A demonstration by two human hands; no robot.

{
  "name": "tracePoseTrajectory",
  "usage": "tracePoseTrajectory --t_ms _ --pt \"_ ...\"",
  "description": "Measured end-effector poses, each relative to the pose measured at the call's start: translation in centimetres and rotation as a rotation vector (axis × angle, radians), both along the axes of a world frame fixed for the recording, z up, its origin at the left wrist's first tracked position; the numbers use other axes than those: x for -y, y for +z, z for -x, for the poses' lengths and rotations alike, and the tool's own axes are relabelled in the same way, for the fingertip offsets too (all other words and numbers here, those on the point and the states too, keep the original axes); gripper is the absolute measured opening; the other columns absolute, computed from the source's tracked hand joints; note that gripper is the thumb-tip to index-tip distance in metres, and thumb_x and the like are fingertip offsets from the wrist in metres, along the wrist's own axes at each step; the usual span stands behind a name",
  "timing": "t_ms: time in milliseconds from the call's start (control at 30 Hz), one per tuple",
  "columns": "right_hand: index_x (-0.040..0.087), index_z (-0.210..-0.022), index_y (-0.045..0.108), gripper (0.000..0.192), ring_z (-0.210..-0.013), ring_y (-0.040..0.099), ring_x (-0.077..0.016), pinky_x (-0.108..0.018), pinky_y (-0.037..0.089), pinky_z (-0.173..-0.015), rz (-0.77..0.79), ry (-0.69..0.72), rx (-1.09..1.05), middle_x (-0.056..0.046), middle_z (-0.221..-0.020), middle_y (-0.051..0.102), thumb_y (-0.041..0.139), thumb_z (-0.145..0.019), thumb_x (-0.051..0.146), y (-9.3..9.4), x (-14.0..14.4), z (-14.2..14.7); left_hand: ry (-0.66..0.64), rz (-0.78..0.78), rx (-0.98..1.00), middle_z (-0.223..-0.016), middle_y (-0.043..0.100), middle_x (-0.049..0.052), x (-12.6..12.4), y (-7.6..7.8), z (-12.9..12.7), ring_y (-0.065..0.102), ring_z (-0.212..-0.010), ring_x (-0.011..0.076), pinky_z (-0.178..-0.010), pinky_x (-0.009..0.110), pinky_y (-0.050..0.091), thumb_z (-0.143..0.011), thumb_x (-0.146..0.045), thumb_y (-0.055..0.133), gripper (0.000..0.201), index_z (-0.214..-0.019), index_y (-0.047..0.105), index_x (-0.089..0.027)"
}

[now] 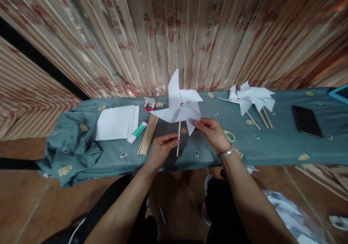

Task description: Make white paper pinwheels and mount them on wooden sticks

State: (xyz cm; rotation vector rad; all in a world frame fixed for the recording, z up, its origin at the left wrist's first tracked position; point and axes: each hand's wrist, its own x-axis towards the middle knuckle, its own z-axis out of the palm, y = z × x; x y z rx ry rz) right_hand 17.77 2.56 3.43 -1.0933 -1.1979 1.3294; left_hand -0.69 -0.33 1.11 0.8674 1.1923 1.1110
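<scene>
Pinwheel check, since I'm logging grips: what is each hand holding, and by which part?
The left hand pinches the white paper pinwheel by its wooden stick; the right hand holds a lower blade tip.

Centre frame: white paper pinwheel [181,108] upright, stick pinched by left hand [162,148], lower blade tip touched by right hand [213,132]. Left of centre on teal cloth [272,146]: wooden sticks [148,133], glue stick [137,132], paper stack [116,122], pin box [149,105]. Right: finished pinwheels [250,99], phone [307,121].

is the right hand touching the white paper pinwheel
Touching. The head view shows the right hand with its fingertips pinching the lower blade of the white paper pinwheel, with no gap between them.
</scene>
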Motion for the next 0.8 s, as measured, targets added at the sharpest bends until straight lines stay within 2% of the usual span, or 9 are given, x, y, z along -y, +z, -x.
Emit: tracePoseTrajectory --t_ms 100,233,433,500,567,633,667,733,800 --pt "0.02 -0.055 0.067 0.038 -0.052 0.053 -0.0107 -0.024 0.04 -0.053 0.005 0.01 0.023 0.002 -0.055 0.064 0.08 -0.064 0.055 0.3 0.2 0.3 -0.009 -0.004 0.012 -0.082 0.078 0.005 0.0 -0.2 -0.1 0.068 -0.077 0.0187 -0.082 0.032 0.053 -0.049 -0.027 0.086 0.032 -0.079 0.079 -0.018" --pt "0.019 -0.056 0.071 0.04 -0.054 0.058 -0.0108 -0.024 0.045 -0.058 -0.037 0.061 0.069 0.0 -0.057 0.069 0.076 -0.067 0.057 0.4 0.3 0.8 -0.028 -0.025 0.026 -0.084 0.078 0.005 0.0 -0.2 -0.2 0.069 -0.078 0.0193 -0.084 0.033 0.053 -0.051 -0.028 0.085 0.031 -0.08 0.079 -0.019" --pt "0.019 -0.069 0.076 0.042 -0.06 0.066 -0.0124 -0.027 0.054 -0.065 -0.018 0.312 0.082 -0.004 -0.066 0.074 0.07 -0.073 0.06 1.0 0.5 1.5 -0.079 -0.055 0.067 -0.089 0.078 0.006 0.1 0.2 -0.2 0.071 -0.09 0.024 -0.092 0.038 0.051 -0.054 -0.031 0.085 0.033 -0.084 0.079 -0.019" --pt "0.018 -0.074 0.077 0.043 -0.061 0.067 -0.0127 -0.027 0.055 -0.066 0.005 0.408 0.085 -0.004 -0.069 0.075 0.07 -0.073 0.06 1.6 0.5 1.2 -0.074 -0.064 0.055 -0.091 0.078 0.006 0.0 0.3 -0.2 0.071 -0.09 0.024 -0.092 0.038 0.052 -0.054 -0.03 0.085 0.033 -0.084 0.079 -0.018" --pt "0.017 -0.076 0.076 0.044 -0.061 0.067 -0.0135 -0.027 0.055 -0.064 0.029 0.439 0.073 -0.005 -0.068 0.075 0.07 -0.073 0.061 2.2 0.5 0.3 -0.062 -0.059 0.009 -0.09 0.078 0.006 0.0 0.2 -0.1 0.07 -0.087 0.0234 -0.089 0.037 0.053 -0.054 -0.029 0.085 0.032 -0.084 0.079 -0.018" --pt "0.017 -0.073 0.076 0.043 -0.057 0.066 -0.0139 -0.027 0.054 -0.058 0.016 0.348 0.027 -0.005 -0.064 0.073 0.072 -0.072 0.06 2.7 0.3 -0.9 -0.042 -0.039 -0.03 -0.086 0.078 0.006 0.0 0.1 0.0 0.07 -0.083 0.0225 -0.086 0.036 0.054 -0.053 -0.028 0.085 0.032 -0.082 0.079 -0.018" --pt "0.017 -0.071 0.075 0.041 -0.055 0.064 -0.0135 -0.026 0.053 -0.056 -0.01 0.245 -0.009 -0.004 -0.062 0.072 0.074 -0.07 0.059 2.8 0.1 -1.6 -0.034 -0.028 -0.038 -0.085 0.078 0.005 0.0 0.1 0.0 0.07 -0.082 0.0219 -0.085 0.036 0.054 -0.052 -0.028 0.085 0.031 -0.081 0.079 -0.019" --pt "0.02 -0.066 0.073 0.034 -0.052 0.061 -0.0121 -0.025 0.05 -0.052 -0.084 -0.031 -0.086 -0.001 -0.06 0.07 0.08 -0.066 0.053 2.7 -0.5 -2.8 -0.03 -0.014 -0.033 -0.084 0.078 0.005 0.0 0.0 0.0 0.07 -0.081 0.0211 -0.085 0.036 0.054 -0.051 -0.028 0.085 0.031 -0.08 0.079 -0.019" --pt "0.022 -0.068 0.074 0.026 -0.056 0.062 -0.0117 -0.024 0.051 -0.056 -0.156 -0.282 -0.124 0.001 -0.063 0.07 0.084 -0.062 0.046 2.2 -1.1 -3.4 -0.041 -0.011 -0.015 -0.084 0.078 0.005 0.1 -0.2 0.0 0.07 -0.082 0.0208 -0.086 0.036 0.053 -0.051 -0.028 0.086 0.031 -0.079 0.079 -0.019"
